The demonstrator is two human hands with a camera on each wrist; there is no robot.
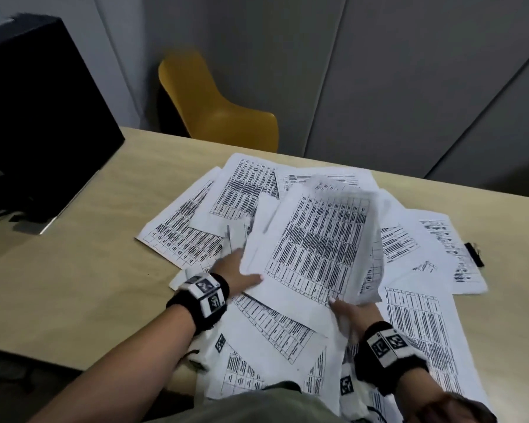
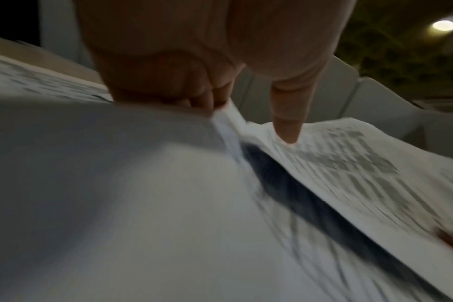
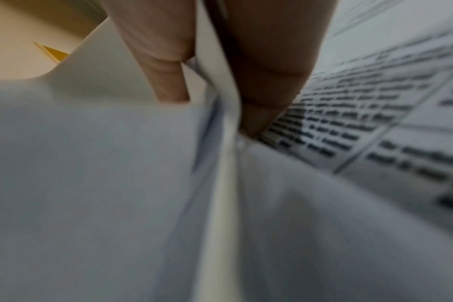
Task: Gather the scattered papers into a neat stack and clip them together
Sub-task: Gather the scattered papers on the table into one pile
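A: Holding sheets in both hands. Left hand [image 1: 240, 271] grips the left edge of a lifted bundle [image 1: 315, 245], thumb on top, other fingers curled under. The left wrist view agrees: thumb [image 2: 288, 122] pressed on the printed face, curled fingers [image 2: 168, 81] below the paper edge.

B: Right?

A: Right hand [image 1: 353, 309] pinches the bundle's near right corner. In the right wrist view, paper edges [image 3: 220, 102] run between a finger [image 3: 166, 71] on one side and the thumb [image 3: 266, 81] on the other. Both hands are closed on paper, neither flat.

B: Where's the bundle relative to the rest?

A: Raised, tilted, and bowed between the two hands, above the middle of the loose papers [image 1: 422, 319] spread flat and overlapping across the table [image 1: 74, 270]. More sheets hang over the near table edge by the person's body.

B: Clip?

A: Black clip [image 1: 474, 254] lies on the far-right sheet, well apart from both hands, right of the bundle.

B: Materials?

A: Thin white rectangular sheets printed with black grid tables; the lifted ones are curled at the right edge and blurred. The table is light wood-look and smooth. Black bands with square markers sit on both wrists. A dark monitor [image 1: 34, 117] stands at far left, a yellow moulded chair [image 1: 217, 108] behind the table, grey wall panels beyond.
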